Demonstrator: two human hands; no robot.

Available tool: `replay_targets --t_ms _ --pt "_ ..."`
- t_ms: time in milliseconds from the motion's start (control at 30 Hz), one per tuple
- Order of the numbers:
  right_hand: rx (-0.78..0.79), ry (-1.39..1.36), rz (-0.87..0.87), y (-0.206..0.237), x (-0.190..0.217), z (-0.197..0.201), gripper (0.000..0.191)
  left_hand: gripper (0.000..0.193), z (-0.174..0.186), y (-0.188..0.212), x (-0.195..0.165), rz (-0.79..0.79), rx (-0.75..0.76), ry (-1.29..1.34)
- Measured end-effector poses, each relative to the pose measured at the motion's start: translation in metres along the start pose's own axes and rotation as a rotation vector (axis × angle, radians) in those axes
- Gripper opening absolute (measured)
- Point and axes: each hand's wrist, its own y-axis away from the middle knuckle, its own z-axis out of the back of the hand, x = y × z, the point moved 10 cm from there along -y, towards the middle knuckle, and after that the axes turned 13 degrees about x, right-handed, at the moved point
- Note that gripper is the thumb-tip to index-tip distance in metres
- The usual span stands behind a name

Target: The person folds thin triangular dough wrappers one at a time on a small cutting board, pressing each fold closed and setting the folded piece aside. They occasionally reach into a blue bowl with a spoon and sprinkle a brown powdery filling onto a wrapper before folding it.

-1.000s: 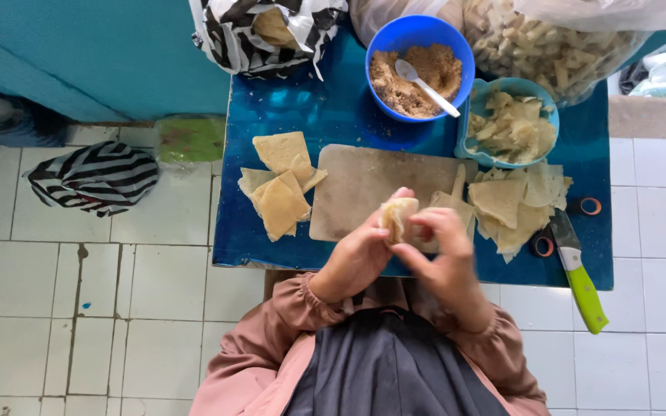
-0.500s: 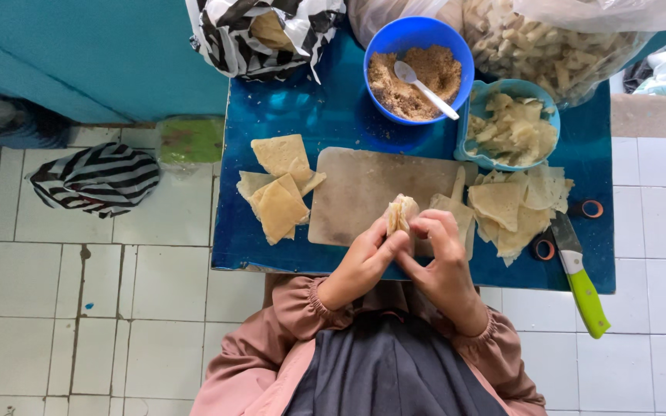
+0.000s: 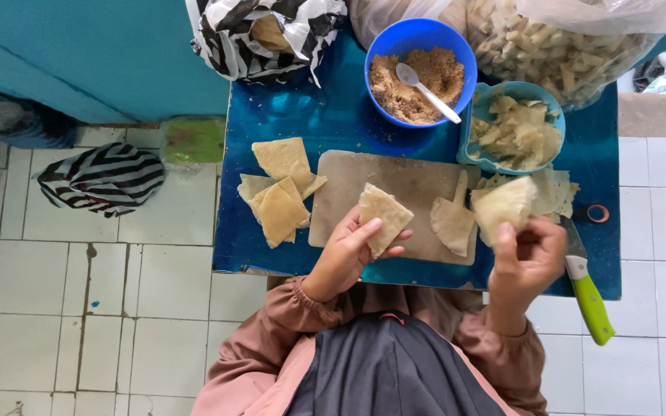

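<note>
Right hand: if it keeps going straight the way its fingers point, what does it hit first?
The right hand points up the table, already gripping a pale wrapper. Past that, the loose wrapper pile comes first, then probably the light-blue bowl; heights are hard to judge from above.

Blue bowl (image 3: 395,35), tan wrapper (image 3: 383,216), green-handled knife (image 3: 591,296), zebra-striped bag (image 3: 102,177)

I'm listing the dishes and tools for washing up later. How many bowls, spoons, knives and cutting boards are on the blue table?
Bowls: 2, a round blue bowl of brown filling and a lighter blue bowl of pale pieces
Spoons: 1, a white spoon in the filling
Knives: 1, a green-handled knife at the table edge
Cutting boards: 1, a wooden board
Total: 5
</note>
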Motion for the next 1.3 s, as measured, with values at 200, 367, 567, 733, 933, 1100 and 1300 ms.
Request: replay_targets --t_ms 200,367,567,733,933,1100,1300 --pt "0.186 0.655 0.091 -0.009 0.03 -0.028 0.029 0.059 -0.021 -0.006 -0.004 -0.09 0.092 0.0" --pt "0.444 -0.176 -0.191 0.01 -0.004 -0.082 0.035 0.05 -0.05 0.001 -0.018 -0.197 0.14 -0.818" --pt "0.216 -0.767 -0.346 0.007 -0.03 -0.078 0.027 0.037 -0.013 0.002 -0.008 -0.07 -0.022 -0.364" --pt "0.294 -0.239 -0.283 0.005 -0.011 -0.081 0.029 0.02 -0.005 0.001 0.002 -0.056 0.009 -0.467" --pt "0.382 0.194 0.069 0.009 0.04 -0.088 0.021 0.017 -0.001 0.001 -0.003 -0.127 -0.012 -0.439" --pt "0.427 -0.406 -0.316 0.02 -0.018 -0.096 0.009 0.018 -0.008 0.003 -0.006 -0.145 0.011 -0.514" --pt "0.196 -0.908 -0.442 0.024 -0.063 -0.078 0.008 0.016 0.0 0.006 -0.016 -0.183 -0.067 -0.461"
